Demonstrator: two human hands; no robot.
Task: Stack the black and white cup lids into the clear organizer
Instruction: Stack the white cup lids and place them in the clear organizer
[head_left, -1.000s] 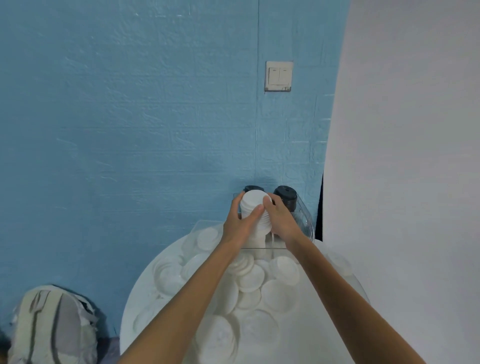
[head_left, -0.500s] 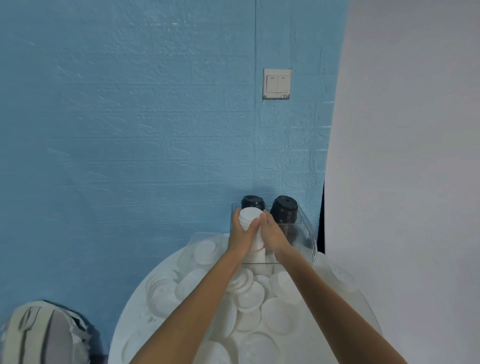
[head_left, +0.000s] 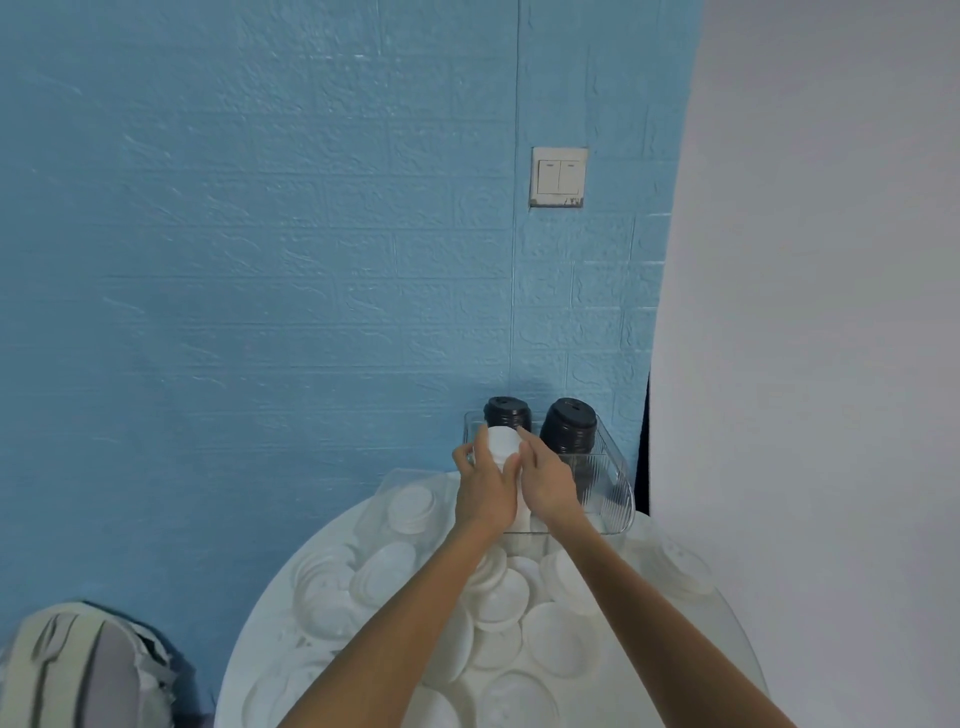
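White plastic, the lid stack stands inside the clear organizer, just in front of its black lids. Our left hand and right hand curl round it; uneven pressure could topple it sideways.

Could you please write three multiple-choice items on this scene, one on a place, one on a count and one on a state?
1. Where is the white lid stack?
A. on the backpack
B. in the clear organizer, in front of the left black stack
C. on the floor

2. How many black lid stacks are in the organizer?
A. two
B. four
C. none

3. What are the hands doing?
A. hanging idle
B. both holding the white stack
C. pressing the light switch

Answers: B, it stands inside the clear walls; A, one left, one right; B, left hand and right hand flank it.
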